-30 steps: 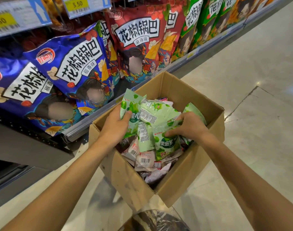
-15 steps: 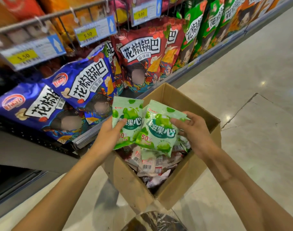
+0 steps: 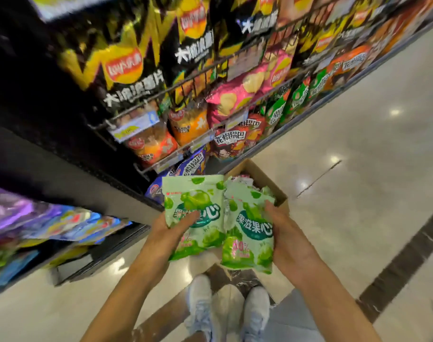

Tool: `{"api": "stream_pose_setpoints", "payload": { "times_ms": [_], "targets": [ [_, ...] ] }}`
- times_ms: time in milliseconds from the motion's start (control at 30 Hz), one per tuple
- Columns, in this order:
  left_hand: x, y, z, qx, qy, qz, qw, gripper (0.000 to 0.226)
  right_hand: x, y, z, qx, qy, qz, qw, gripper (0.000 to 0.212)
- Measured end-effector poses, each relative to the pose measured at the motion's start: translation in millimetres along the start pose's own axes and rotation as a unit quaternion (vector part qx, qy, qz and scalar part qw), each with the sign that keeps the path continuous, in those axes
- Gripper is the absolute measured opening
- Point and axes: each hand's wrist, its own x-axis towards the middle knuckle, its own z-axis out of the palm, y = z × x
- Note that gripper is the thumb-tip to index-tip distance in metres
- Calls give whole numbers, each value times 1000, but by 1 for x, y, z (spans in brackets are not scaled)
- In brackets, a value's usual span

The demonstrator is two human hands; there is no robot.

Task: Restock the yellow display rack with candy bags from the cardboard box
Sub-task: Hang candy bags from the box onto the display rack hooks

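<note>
Two green candy bags point(image 3: 198, 201) sit upright, edges touching, above the open cardboard box point(image 3: 259, 172).

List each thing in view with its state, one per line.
left hand: grips left candy bag, thumb on its front
right hand: grips right candy bag
left candy bag: held up, upright, front showing
right candy bag: held up, upright, front showing
cardboard box: open, bags inside
shelves: stocked with snack bags

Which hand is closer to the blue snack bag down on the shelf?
Left. The left hand holds a green candy bag just below the blue snack bag; the right hand holds another farther off, by the cardboard box.
</note>
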Motion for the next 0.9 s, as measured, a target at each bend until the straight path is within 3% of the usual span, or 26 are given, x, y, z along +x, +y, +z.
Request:
{"api": "stream_pose_setpoints", "payload": {
  "times_ms": [100,133,333,500,567,700,900],
  "targets": [
    [-72,58,-7,19,0,18,1000,35,-75,-22,40,-34,-56,15,998,88],
    [-91,72,-9,14,11,22,1000,33,-96,-28,51,-45,-65,11,997,91],
    [-206,133,-23,-10,58,63,996,52,-215,-61,126,-190,-73,-112,973,44],
    [-289,144,-36,-27,121,118,985,44,-264,-62,155,-293,-121,-138,938,59],
    [-319,144,-42,-40,159,130,978,43,-281,-54,168,-311,-142,-142,929,56],
    [-365,144,-60,-77,220,157,960,82,-309,-40,197,-305,-189,-156,920,58],
    [-426,140,-98,-93,270,192,939,50,-339,-3,247,-333,-285,-150,886,49]
  ]
}}
